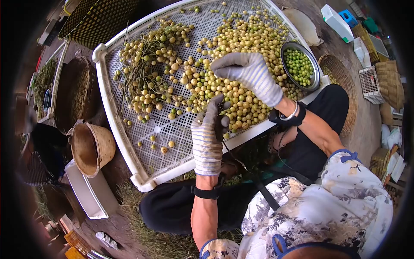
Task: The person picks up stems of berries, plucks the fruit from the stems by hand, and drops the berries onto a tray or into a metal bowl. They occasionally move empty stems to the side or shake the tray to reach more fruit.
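My right hand [250, 77], in a striped work glove, is over a heap of small round yellow fruit [246, 39]. Its thumb and fingers are pressed together; anything between them is too small to make out. Closer to me, my left hand [209, 134], gloved too, is raised over the near edge of the fruit with its fingers curled in. What it holds, if anything, is hidden. Both hands are above a white perforated tray [179, 129]. On its left side lie fruit clusters still on brown stems [144, 64]. A metal bowl [318, 80] of small green fruit [299, 67] rests at its right edge.
A tan bucket [97, 146] and a white box [92, 190] stand left of the tray. Woven baskets [97, 21] are at the back left and another [345, 93] at the right. Dry stems [142, 228] lie on the floor. Another person [43, 146] is at the far left.
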`<action>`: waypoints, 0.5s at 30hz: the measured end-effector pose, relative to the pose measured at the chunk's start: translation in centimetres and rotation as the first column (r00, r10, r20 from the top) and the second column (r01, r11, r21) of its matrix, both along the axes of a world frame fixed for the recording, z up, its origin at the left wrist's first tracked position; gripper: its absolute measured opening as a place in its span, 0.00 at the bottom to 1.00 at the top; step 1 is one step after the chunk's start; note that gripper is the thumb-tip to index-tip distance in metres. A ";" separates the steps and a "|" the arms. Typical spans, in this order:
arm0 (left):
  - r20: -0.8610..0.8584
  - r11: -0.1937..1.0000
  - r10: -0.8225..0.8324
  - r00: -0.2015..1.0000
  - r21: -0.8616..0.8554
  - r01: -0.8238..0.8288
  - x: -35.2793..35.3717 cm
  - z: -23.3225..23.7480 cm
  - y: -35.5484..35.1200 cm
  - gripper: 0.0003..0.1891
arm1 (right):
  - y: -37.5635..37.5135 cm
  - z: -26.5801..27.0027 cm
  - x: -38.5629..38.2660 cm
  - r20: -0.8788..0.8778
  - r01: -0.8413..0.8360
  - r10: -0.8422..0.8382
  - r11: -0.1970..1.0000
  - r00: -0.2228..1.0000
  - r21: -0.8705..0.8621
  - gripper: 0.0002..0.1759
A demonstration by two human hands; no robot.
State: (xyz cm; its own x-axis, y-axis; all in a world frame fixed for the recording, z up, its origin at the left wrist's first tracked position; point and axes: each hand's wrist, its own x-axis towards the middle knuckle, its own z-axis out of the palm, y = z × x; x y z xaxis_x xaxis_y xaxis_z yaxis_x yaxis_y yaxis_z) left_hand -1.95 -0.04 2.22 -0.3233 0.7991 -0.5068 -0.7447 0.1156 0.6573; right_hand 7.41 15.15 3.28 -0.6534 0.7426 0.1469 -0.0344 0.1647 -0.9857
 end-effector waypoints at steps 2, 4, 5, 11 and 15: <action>0.070 0.998 -0.011 0.998 0.059 0.007 -0.1 -0.6 0.0 0.18 | -2.1 -0.3 0.8 -0.083 -0.023 0.027 0.998 0.996 0.052 0.11; 0.187 0.993 0.023 0.982 0.112 -0.044 -0.2 -1.7 -0.1 0.18 | -3.8 -1.1 1.4 -0.067 -0.034 0.052 0.970 0.996 0.243 0.12; 0.203 0.989 0.004 0.979 0.146 -0.035 -0.5 -2.1 -0.1 0.18 | -4.5 -1.0 1.8 -0.028 -0.047 0.058 0.955 0.998 0.294 0.13; 0.250 0.999 0.043 0.967 -0.004 -0.043 -0.7 -2.6 -0.8 0.15 | -4.8 -0.2 2.3 0.085 -0.182 0.171 0.699 0.982 0.691 0.13; -0.211 0.996 0.000 0.978 -0.089 -0.019 -0.5 0.4 -0.9 0.09 | -4.7 1.5 2.3 0.196 -0.174 0.130 0.958 0.972 0.227 0.15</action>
